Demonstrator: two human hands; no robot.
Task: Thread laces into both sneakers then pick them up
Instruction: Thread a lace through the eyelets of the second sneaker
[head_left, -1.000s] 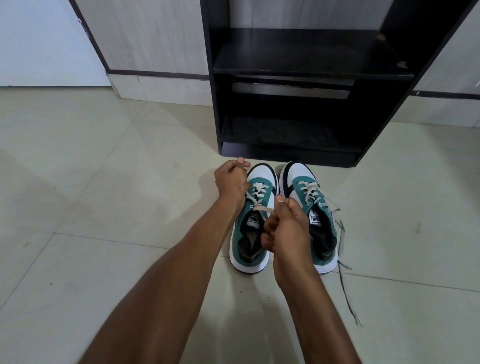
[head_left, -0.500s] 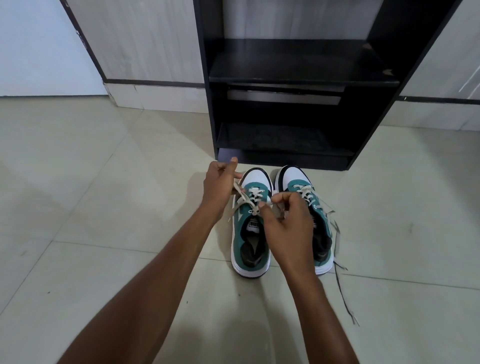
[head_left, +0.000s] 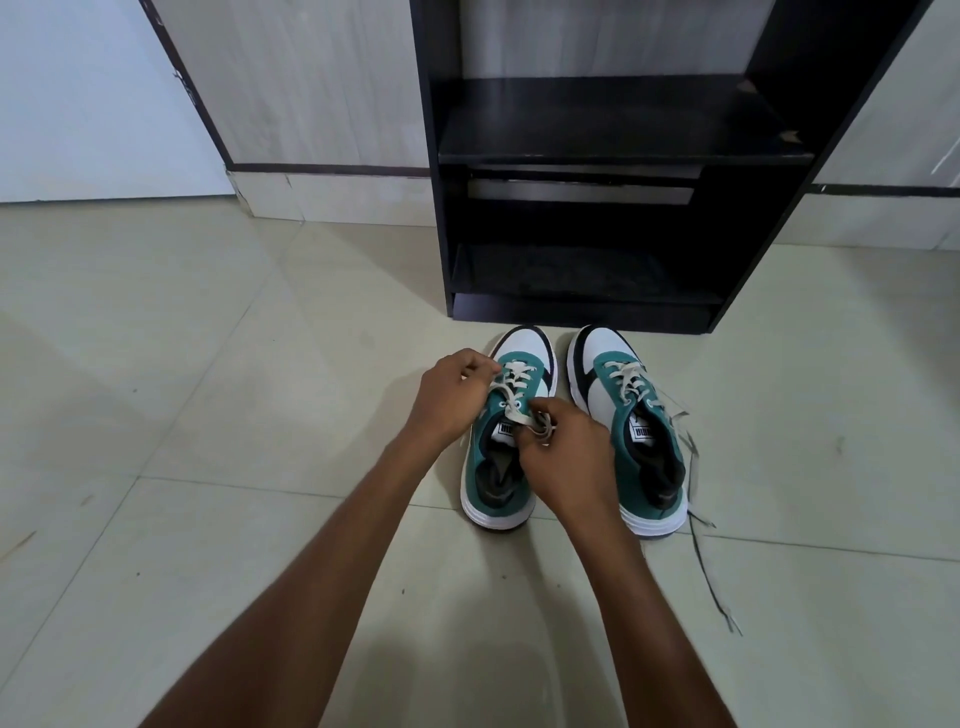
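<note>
Two green, white and black sneakers stand side by side on the tiled floor, toes pointing at a black shelf. My left hand (head_left: 453, 397) pinches one end of the pale lace (head_left: 511, 387) at the left side of the left sneaker (head_left: 501, 483). My right hand (head_left: 566, 457) hovers over that shoe's tongue and pinches the other lace end near the top eyelets. The right sneaker (head_left: 631, 415) is laced, and its loose lace ends (head_left: 701, 540) trail over the floor to the right.
A black open shelf unit (head_left: 597, 208) stands just beyond the shoes' toes, against a pale panelled wall (head_left: 311, 93). Light floor tiles (head_left: 182, 415) spread to the left, right and front of the sneakers.
Both hands have come lower and closer together over the left sneaker. The lace that my left hand held raised and taut now lies slacker near the eyelets.
</note>
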